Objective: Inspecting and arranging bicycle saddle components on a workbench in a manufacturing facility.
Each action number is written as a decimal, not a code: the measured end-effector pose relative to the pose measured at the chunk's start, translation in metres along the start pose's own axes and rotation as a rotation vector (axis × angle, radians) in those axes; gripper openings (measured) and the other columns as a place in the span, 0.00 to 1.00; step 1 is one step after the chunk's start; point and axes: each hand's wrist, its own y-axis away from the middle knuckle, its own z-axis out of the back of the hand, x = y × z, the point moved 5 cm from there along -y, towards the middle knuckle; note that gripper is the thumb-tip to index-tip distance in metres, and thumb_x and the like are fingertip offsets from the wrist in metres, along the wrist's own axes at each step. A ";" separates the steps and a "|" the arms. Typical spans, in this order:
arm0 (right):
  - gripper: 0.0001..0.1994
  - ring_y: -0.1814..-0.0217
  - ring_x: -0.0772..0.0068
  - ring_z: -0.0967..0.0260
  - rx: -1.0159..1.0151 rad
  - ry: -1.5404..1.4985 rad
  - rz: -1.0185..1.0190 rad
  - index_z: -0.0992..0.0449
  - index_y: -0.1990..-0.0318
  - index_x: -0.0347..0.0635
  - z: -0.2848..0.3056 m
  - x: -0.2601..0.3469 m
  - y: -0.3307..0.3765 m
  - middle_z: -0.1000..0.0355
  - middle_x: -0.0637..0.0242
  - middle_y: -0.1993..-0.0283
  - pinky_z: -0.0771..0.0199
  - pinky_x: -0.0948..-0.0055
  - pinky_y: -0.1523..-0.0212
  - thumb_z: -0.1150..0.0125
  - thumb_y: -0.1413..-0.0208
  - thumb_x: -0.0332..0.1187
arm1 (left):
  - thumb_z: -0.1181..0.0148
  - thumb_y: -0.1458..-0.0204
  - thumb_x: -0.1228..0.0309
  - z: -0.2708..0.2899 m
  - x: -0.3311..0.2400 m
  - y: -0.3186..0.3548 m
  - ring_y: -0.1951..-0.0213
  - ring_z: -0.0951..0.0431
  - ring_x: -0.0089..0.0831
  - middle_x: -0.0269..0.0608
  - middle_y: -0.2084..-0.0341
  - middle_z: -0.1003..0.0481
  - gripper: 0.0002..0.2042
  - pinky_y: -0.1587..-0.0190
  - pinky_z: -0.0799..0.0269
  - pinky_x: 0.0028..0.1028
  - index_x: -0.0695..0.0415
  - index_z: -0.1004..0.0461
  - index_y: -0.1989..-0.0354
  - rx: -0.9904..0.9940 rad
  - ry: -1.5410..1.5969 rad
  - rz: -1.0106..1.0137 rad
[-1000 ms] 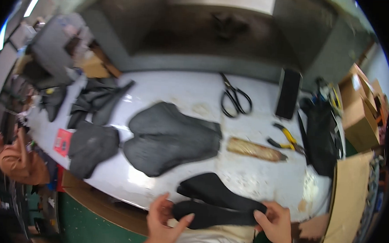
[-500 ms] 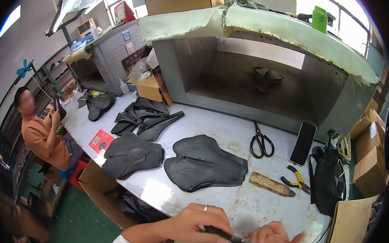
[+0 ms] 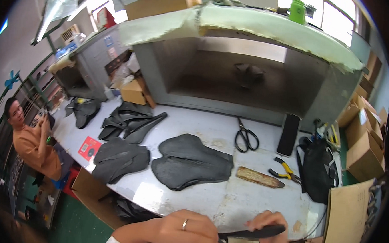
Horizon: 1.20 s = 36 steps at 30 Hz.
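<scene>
Bright light pours through the window at upper right. Glare whitens the table's front; fisheye distortion bows edges toward black corners.

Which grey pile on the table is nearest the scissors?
The broad, rightmost pile, whose narrow end points toward the brown tool; the other piles lie farther left.

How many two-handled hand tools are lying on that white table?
2: the black scissors left of the phone, and the yellow-and-black pliers beside the black bag. More could be hidden under the bag.
</scene>
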 end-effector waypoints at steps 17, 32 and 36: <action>0.24 0.58 0.67 0.26 0.105 0.498 0.185 0.35 0.60 0.42 0.020 0.035 0.009 0.30 0.44 0.54 0.24 0.74 0.56 0.25 0.63 0.22 | 0.34 0.50 0.73 -0.004 0.038 0.017 0.78 0.29 0.28 0.36 0.78 0.26 0.07 0.75 0.35 0.22 0.62 0.24 0.67 -0.260 -0.746 0.445; 0.19 0.59 0.60 0.23 -0.088 0.191 0.064 0.29 0.56 0.39 0.011 0.048 0.030 0.28 0.42 0.55 0.19 0.69 0.57 0.31 0.56 0.16 | 0.38 0.44 0.75 -0.074 0.105 0.092 0.72 0.27 0.13 0.30 0.73 0.24 0.06 0.67 0.30 0.15 0.61 0.24 0.60 -0.120 0.969 1.171; 0.21 0.61 0.62 0.24 0.063 0.773 -0.133 0.33 0.42 0.36 0.056 -0.006 0.043 0.28 0.51 0.51 0.22 0.69 0.55 0.41 0.44 0.23 | 0.38 0.44 0.74 -0.099 0.104 0.106 0.78 0.31 0.12 0.29 0.74 0.25 0.06 0.66 0.26 0.18 0.61 0.25 0.60 -0.221 1.174 1.274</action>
